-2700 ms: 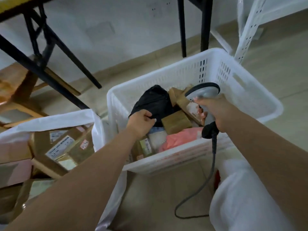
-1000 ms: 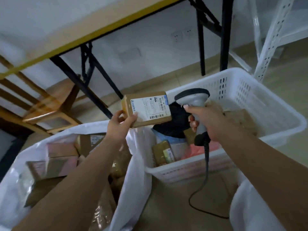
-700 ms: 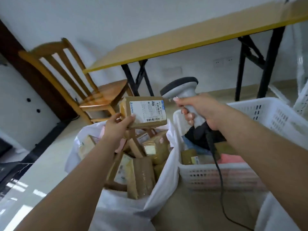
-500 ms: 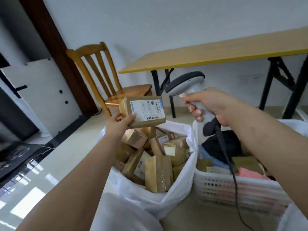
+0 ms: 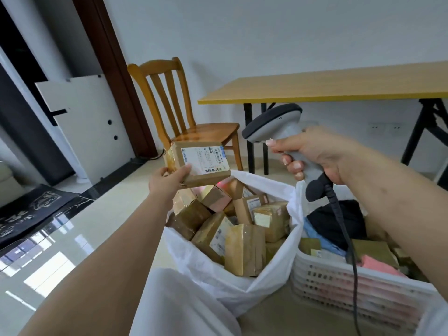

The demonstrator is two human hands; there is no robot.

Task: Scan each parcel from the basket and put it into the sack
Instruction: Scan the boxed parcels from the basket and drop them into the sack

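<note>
The small cardboard parcel (image 5: 197,167), label and barcode facing the camera, had been lifted out of the white plastic basket (image 5: 358,289) and was now held above the open white sack (image 5: 232,277), the left hand (image 5: 167,181) gripping its lower left corner. The right hand (image 5: 312,154) was clenched round the grip of the corded barcode scanner (image 5: 274,124), its head just beside the label (a reddish glow showed on the boxes below). Judging by that, scanning was under way, with only the drop remaining.

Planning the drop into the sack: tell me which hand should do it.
Left. The left hand already holds the brown cardboard parcel above the white plastic sack, while the right hand grips the grey handheld scanner.
</note>
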